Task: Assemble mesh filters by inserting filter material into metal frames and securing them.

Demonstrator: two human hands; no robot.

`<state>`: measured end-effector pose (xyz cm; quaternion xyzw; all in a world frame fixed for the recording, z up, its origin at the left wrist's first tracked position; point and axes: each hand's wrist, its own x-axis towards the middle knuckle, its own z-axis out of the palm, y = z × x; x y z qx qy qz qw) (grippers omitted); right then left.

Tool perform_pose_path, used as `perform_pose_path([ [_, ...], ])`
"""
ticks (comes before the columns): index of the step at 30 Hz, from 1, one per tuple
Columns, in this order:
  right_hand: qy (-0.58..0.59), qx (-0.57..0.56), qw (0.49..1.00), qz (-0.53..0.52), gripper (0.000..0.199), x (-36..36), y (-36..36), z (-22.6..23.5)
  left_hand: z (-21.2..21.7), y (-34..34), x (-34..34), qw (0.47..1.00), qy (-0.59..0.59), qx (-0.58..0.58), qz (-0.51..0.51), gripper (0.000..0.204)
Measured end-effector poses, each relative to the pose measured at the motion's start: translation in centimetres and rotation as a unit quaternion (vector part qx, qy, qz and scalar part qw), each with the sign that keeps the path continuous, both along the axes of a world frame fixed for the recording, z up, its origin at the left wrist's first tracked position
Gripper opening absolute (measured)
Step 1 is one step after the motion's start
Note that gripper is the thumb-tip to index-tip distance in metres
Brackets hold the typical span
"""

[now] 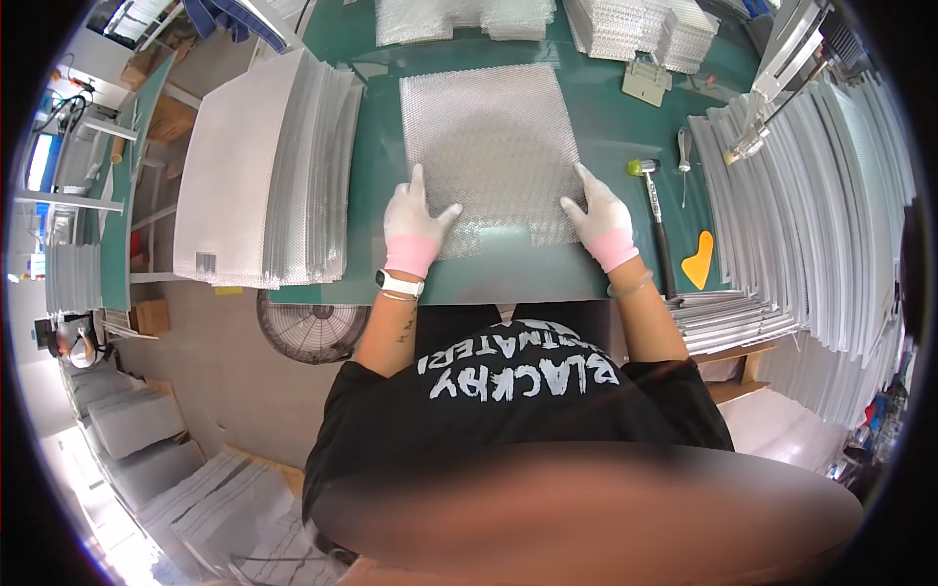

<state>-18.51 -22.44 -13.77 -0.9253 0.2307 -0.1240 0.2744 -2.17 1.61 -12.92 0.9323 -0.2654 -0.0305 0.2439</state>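
Note:
A square sheet of silvery metal mesh (489,146) lies flat on the green worktable (606,127). My left hand (414,227), in a white glove with a pink cuff, rests flat on the sheet's near left corner, fingers spread. On the near right corner my right hand (601,223), gloved the same way, presses down with fingers apart. A watch sits on my left wrist. Neither hand grips anything.
A tall stack of mesh panels (264,166) stands at the left, another fanned stack (811,205) at the right. A mallet (653,210), a screwdriver (684,161) and an orange scraper (699,262) lie right of the sheet. More mesh stacks (645,24) sit at the back. A floor fan (308,327) stands below the table's edge.

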Motion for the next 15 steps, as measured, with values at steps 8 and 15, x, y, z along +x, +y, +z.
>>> perform_pose_path([
  [8,0.134,-0.039,0.987,0.084,0.047,1.7,-2.9,2.8,2.8,-0.9,0.8,0.989,0.065,0.107,0.073,0.092],
  [15,0.007,-0.271,0.943,-0.195,0.028,8.0,-24.2,-1.3,1.0,-0.1,2.4,0.963,-0.051,0.158,-0.213,0.08],
])
